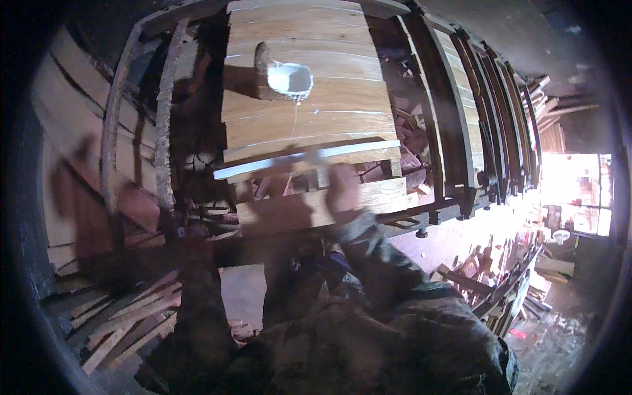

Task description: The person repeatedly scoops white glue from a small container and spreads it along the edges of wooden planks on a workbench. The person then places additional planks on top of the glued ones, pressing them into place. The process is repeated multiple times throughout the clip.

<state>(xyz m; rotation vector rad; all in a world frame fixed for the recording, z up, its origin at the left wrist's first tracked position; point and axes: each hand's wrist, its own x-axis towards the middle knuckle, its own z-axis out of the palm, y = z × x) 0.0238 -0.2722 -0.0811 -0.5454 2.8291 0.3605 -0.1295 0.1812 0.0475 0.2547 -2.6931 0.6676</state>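
My right hand (343, 191), smeared by motion, is closed above the near edge of a panel of pale boards (306, 118). A small blurred pale tool points from it toward a wooden strip (263, 166) whose edge is coated white, like glue. Its kind cannot be made out. Close by this hand lies a loose pale board (388, 193). My left hand (191, 240) is low at the left, dark in shadow beside the frame, its fingers hidden. On the panel sits a crusted container (289, 80) of white paste, with a rough upright handle.
Wooden rails (166, 112) stand left of the panel. Several clamp bars (461, 112) run along the right. Scrap wood (415, 141) lies below the frame, and loose strips (131, 322) are piled at lower left. A bright window (576, 191) is at far right.
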